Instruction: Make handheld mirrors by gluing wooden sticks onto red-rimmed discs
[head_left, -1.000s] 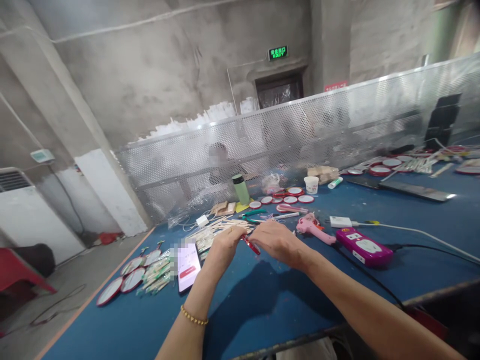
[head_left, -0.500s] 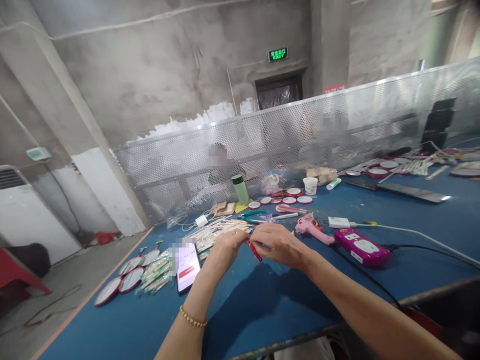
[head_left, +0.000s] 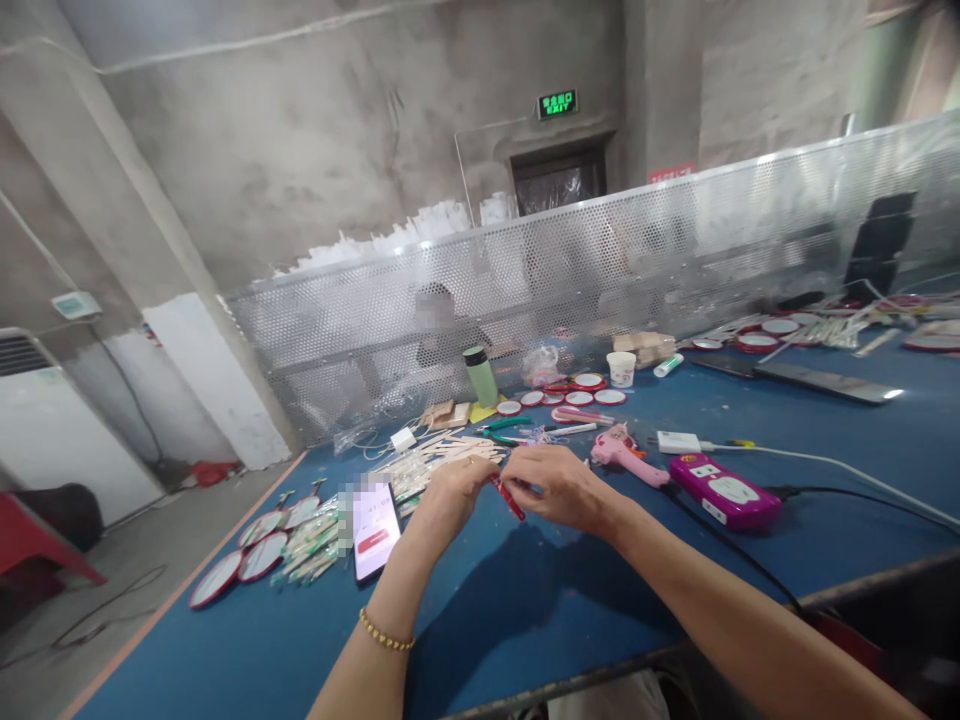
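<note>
Both hands meet above the blue table (head_left: 487,610), closed around a small thin red piece (head_left: 512,501) whose lower end sticks out below the fingers. My left hand (head_left: 459,490) pinches its upper end; the fingers hide most of it. My right hand (head_left: 556,486) is curled with fingertips against the same piece. What kind of thing it is I cannot make out. Close beyond the hands lie pale wooden sticks (head_left: 442,450) and green-handled pliers (head_left: 508,424). A pink glue gun (head_left: 628,457) rests just right of my right hand.
Left of my forearm lie a phone (head_left: 376,530), bundled sticks (head_left: 311,545) and red-rimmed round discs (head_left: 262,555). A purple power box (head_left: 724,492) with cables is on the right. Farther back stand a green bottle (head_left: 480,377), a paper cup (head_left: 621,370) and a perforated metal screen (head_left: 360,320).
Almost nothing differs. Both hands stay in place with the red piece between them; the fingers shift only slightly.
</note>
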